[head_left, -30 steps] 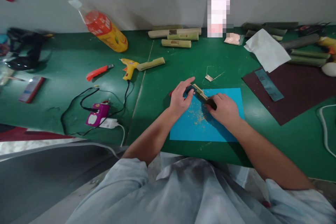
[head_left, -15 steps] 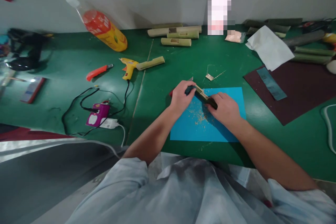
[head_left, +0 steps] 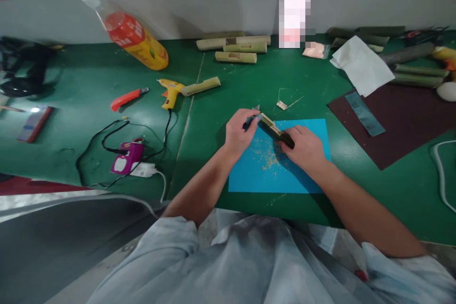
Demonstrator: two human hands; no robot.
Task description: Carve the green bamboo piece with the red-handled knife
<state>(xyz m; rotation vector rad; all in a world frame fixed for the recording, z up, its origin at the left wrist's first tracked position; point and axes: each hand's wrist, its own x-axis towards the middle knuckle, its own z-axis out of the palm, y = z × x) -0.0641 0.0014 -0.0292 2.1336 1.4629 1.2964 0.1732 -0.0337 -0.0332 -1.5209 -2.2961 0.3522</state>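
Note:
My right hand (head_left: 304, 146) is closed around the near right end of a dark green bamboo piece (head_left: 270, 126), which slants over a blue sheet (head_left: 242, 180). Pale cut wood shows along the upper side of the bamboo. At its far left end, my left hand (head_left: 239, 129) pinches a small dark blue-grey piece (head_left: 248, 122) that looks like folded sandpaper; the fingers cover most of it. A pointed metal blade tip (head_left: 257, 107) shows just behind the left hand, the rest hidden. Fine shavings (head_left: 269, 159) are scattered across the blue sheet.
Left: a yellow glue gun (head_left: 171, 93) with a cord, an orange cutter (head_left: 128, 99), a purple power adapter (head_left: 128, 157) and a drink bottle (head_left: 137, 40). Behind: bamboo pieces (head_left: 235, 57). Right: a brown sheet (head_left: 377, 152), a teal strip (head_left: 365, 114) and white paper (head_left: 361, 66).
My left hand has shifted slightly left and down along the bamboo's end, covering a red part that showed behind it. My right hand keeps its hold. The view has turned a little.

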